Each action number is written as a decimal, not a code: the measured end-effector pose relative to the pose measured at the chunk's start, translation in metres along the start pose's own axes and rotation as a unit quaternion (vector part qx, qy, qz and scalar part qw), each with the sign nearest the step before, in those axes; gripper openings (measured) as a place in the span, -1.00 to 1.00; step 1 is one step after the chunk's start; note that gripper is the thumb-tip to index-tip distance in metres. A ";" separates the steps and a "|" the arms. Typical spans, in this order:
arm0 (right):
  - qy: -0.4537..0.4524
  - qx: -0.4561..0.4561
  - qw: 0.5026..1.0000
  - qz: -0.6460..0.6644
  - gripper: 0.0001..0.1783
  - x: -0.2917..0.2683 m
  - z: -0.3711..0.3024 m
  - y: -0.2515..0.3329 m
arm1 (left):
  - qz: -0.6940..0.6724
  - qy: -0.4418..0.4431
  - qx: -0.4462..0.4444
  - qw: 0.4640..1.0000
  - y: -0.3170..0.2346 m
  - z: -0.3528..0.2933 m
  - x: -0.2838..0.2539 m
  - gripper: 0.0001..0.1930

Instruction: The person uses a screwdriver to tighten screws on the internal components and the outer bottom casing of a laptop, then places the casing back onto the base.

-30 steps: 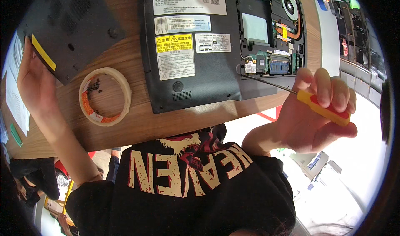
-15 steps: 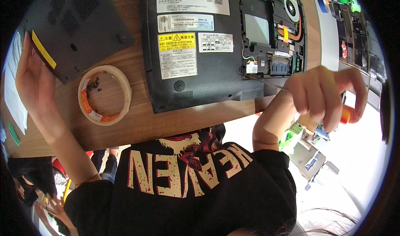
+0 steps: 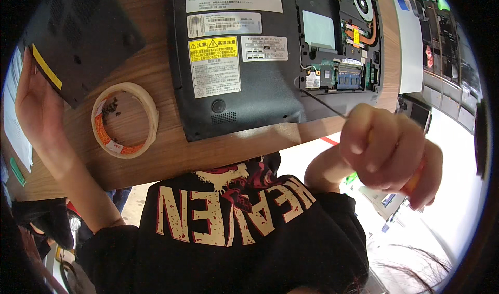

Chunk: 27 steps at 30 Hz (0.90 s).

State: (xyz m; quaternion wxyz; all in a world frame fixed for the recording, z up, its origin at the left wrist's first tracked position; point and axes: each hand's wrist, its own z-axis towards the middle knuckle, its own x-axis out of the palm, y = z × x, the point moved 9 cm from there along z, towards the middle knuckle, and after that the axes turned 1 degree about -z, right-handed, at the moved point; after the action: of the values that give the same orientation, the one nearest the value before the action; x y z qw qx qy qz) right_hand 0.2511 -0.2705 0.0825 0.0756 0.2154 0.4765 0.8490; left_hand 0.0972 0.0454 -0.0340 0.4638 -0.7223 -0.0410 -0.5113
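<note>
A laptop (image 3: 260, 99) lies bottom-up on the wooden table, its base bay uncovered at the right, showing the fan and memory module. My right hand (image 3: 390, 154) is closed round a screwdriver with an orange-red handle. The shaft of the screwdriver (image 3: 326, 105) reaches the lower edge of the bay; whether its tip sits in a screw is too small to tell. On the left, my left hand (image 3: 41, 107) grips the edge of a dark flat cover panel (image 3: 96, 44) with a yellow strip, its fingertips partly hidden by the panel.
A roll of tape (image 3: 152, 112) rests between the panel and the laptop, with small dark screws (image 3: 110, 107) inside its ring. Papers (image 3: 18, 122) and a green strip (image 3: 17, 171) lie at the far left. Beyond the table's right side stand shelves (image 3: 447, 50).
My right hand has moved down and a little left, its fingers closing more round the screwdriver handle. The whole scene has shifted slightly left in view. My left hand stays at the panel.
</note>
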 end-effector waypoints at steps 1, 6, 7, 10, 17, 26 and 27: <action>0.144 0.003 0.987 0.077 -0.71 0.018 0.007 -0.011 | 0.154 -0.285 0.075 0.943 -0.012 -0.021 -0.024 -0.63; 0.399 0.032 0.879 0.259 -0.84 0.035 -0.003 0.002 | 0.240 -0.236 0.084 0.938 -0.010 -0.014 -0.005 -0.62; 0.346 0.026 0.893 0.288 -0.86 0.025 0.003 -0.001 | 0.252 -0.238 0.090 0.934 -0.012 -0.016 -0.005 -0.61; 0.137 -0.012 0.952 0.274 -0.81 -0.013 0.016 -0.009 | 0.282 -0.243 0.094 0.924 -0.014 -0.019 -0.007 -0.61; -0.287 -0.029 0.953 -0.089 -0.69 -0.055 -0.018 0.016 | 0.252 -0.280 0.093 0.921 -0.013 -0.019 -0.006 -0.61; 0.196 0.019 0.972 0.128 -0.86 0.019 0.008 -0.006 | 0.177 -0.243 0.066 0.951 -0.011 -0.012 -0.019 -0.63; 0.181 0.024 0.968 0.169 -0.88 0.013 0.010 -0.007 | 0.176 -0.242 0.066 0.952 -0.010 -0.011 -0.019 -0.63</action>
State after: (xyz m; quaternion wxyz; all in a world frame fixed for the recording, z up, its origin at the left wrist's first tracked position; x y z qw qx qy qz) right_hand 0.2428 -0.2550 0.0851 -0.1623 0.1372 0.4594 0.8624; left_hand 0.0755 0.0510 -0.0416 0.5695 -0.7876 -0.0580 -0.2279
